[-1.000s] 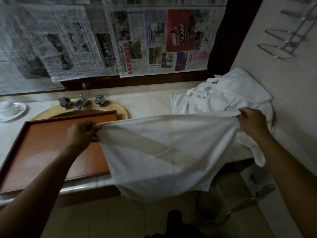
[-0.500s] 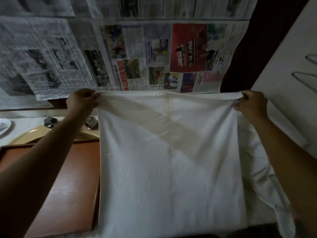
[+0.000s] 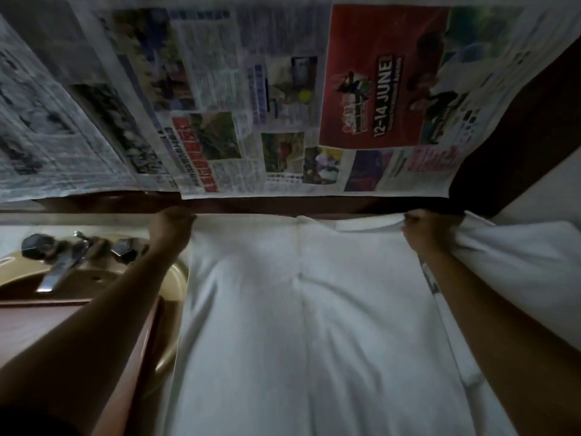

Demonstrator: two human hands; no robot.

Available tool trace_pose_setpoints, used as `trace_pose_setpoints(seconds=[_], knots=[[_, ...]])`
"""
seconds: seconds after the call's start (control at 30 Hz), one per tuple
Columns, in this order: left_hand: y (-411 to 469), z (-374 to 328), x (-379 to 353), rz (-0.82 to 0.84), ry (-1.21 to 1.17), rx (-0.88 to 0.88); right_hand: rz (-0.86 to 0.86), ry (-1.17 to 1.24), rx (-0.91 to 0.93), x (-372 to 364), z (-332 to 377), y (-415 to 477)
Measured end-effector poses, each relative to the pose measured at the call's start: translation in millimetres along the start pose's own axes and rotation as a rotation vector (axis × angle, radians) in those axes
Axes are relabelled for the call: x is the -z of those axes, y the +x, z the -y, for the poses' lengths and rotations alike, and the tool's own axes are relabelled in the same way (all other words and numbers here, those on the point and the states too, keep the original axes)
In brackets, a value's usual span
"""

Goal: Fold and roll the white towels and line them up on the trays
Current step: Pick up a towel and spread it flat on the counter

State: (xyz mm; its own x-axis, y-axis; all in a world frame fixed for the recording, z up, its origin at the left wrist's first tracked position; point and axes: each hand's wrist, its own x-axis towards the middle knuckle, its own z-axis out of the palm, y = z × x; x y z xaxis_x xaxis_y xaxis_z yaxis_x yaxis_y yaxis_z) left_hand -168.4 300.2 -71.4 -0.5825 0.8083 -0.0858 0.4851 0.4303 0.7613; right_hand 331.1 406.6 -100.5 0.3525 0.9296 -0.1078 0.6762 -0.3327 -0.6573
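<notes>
towel [image 3: 314,325] cut off below, tray [image 3: 47,322] mostly hidden

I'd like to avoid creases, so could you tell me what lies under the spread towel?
A heap of white towels pokes out from under the spread towel on its right. Whatever else lies beneath is covered.

One legible text: "12–14 JUNE" in pale letters, running sideways up a red advert [image 3: 383,77] on the newspaper [image 3: 251,99] covering the wall. A red strip [image 3: 195,152] lower on the same sheet carries white characters, too blurred to read. Remaining newsprint is illegible.
</notes>
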Motion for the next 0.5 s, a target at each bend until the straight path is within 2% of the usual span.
trace_pose_setpoints(seconds=[0.1,0.17,0.23,0.27,0.33,0.4,0.43,0.5], knots=[[-20.2,14.4,-30.1,-0.004,0.093,-0.034,-0.072,-0.198,0.042,-17.4,-9.4,-13.9],[-46.7,26.2,-52.5,0.005,0.122,-0.134,-0.167,-0.104,0.104,-28.4,-11.6,-31.8],[-75.9,42.2,-80.2,0.067,0.202,-0.276,-0.270,-0.032,0.245,-48.8,-7.2,-63.4],[-89.6,49.6,-95.4,0.118,0.268,-0.346,-0.257,-0.020,0.352,-62.9,-2.7,-84.9],[-114.5,58.3,-124.4,0.255,0.406,-0.462,-0.061,-0.074,0.593,-99.0,1.0,-127.8],[-126.2,66.5,-143.9,0.334,0.506,-0.546,0.135,-0.317,0.760,-127.5,-3.5,-158.2],[-123.7,71.1,-146.4,0.328,0.517,-0.573,0.153,-0.446,0.805,-136.2,-9.4,-161.8],[-109.9,81.0,-138.4,0.276,0.512,-0.584,0.121,-0.605,0.784,-136.0,-17.0,-145.3]])
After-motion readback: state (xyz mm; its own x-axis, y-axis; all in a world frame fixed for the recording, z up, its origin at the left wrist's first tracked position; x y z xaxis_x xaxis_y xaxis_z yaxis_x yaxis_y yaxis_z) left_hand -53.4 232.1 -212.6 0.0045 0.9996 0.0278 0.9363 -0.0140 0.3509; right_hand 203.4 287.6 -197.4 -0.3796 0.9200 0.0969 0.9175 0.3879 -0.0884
